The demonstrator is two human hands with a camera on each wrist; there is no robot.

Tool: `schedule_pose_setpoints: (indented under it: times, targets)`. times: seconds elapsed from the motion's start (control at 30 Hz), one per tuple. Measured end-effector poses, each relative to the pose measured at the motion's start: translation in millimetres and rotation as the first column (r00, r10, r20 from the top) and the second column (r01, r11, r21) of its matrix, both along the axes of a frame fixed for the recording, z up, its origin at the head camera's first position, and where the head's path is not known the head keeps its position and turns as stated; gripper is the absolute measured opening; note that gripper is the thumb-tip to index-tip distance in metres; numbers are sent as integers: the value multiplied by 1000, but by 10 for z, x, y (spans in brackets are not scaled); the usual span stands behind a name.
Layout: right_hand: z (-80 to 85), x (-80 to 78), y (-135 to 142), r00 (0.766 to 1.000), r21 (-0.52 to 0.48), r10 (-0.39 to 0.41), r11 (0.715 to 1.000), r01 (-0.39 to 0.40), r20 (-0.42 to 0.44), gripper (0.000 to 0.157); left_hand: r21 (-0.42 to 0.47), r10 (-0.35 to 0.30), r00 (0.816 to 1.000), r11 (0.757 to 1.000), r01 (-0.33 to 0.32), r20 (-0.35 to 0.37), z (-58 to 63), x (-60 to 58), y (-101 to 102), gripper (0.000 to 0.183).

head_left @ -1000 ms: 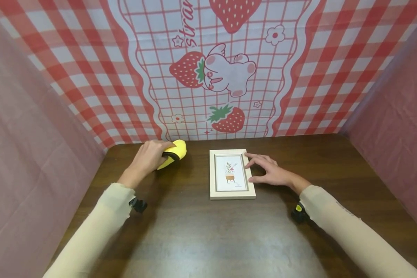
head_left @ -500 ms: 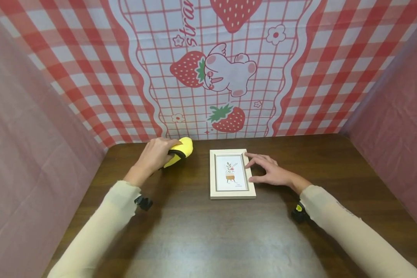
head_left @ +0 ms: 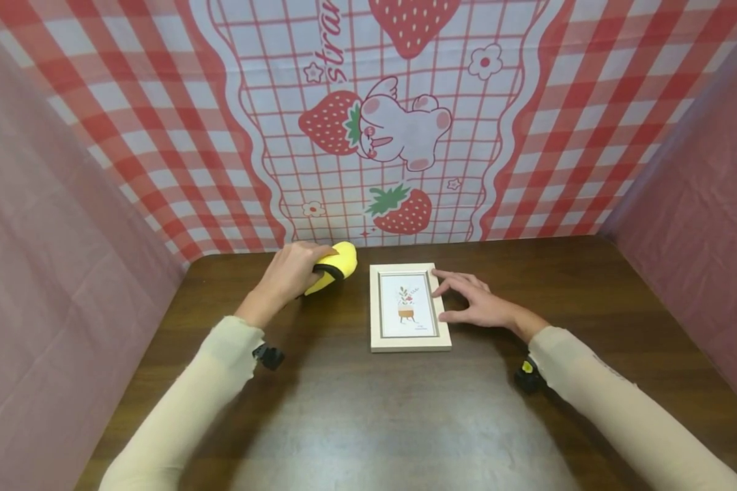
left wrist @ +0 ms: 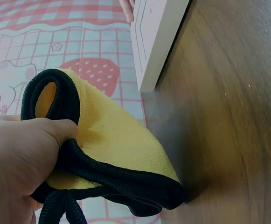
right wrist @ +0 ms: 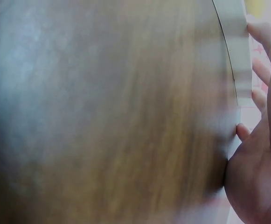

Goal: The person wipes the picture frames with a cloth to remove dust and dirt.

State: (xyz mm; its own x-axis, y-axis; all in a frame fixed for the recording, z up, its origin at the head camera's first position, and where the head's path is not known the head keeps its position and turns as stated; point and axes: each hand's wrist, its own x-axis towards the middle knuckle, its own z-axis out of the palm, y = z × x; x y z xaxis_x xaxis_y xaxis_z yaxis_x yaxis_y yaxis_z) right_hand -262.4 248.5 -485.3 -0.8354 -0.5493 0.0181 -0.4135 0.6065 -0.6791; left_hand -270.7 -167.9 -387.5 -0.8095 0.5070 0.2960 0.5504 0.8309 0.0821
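Note:
My left hand grips a folded yellow cleaning cloth with black edging, left of the picture frame. In the left wrist view, the thumb presses into the folds of the cloth, and a black cord loop hangs below. A cream picture frame lies face up on the table, showing a potted plant print. My right hand touches the frame's right side, its thumb and fingertips spread along that edge. Part of the frame's side and the fingers appear in the right wrist view.
The brown wooden table reaches back to a red checked strawberry cloth hanging behind it. Pink fabric walls stand at both sides. Black wrist cameras are strapped to the forearms.
My left hand has moved right with the yellow cloth, closer to the picture frame. The right hand and the frame have stayed in place.

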Motion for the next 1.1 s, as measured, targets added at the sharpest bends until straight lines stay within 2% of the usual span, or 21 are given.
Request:
schedule_pose_setpoints:
  times: [0.23, 0.4, 0.57, 0.77, 1.1]
  targets:
    - [-52, 5, 16, 998, -51, 16, 999, -19, -53, 41, -15, -22, 1000, 1000, 22, -12, -33, -37, 120, 40]
    - [-77, -1, 28, 997, -55, 17, 998, -21, -72, 40, -19, -42, 999, 999, 42, 5, -47, -42, 190, 40]
    - [-53, -2, 16, 998, -52, 20, 998, -23, -56, 42, -16, -53, 998, 998, 53, 23, -60, -42, 252, 41]
    - [-38, -3, 18, 998, -53, 20, 998, -23, -53, 43, -31, -69, 998, 997, 69, 3, -86, -49, 309, 42]
    - [-54, -13, 22, 999, -48, 13, 999, -15, -30, 40, -80, -88, 995, 993, 91, 42, -239, -41, 393, 44]
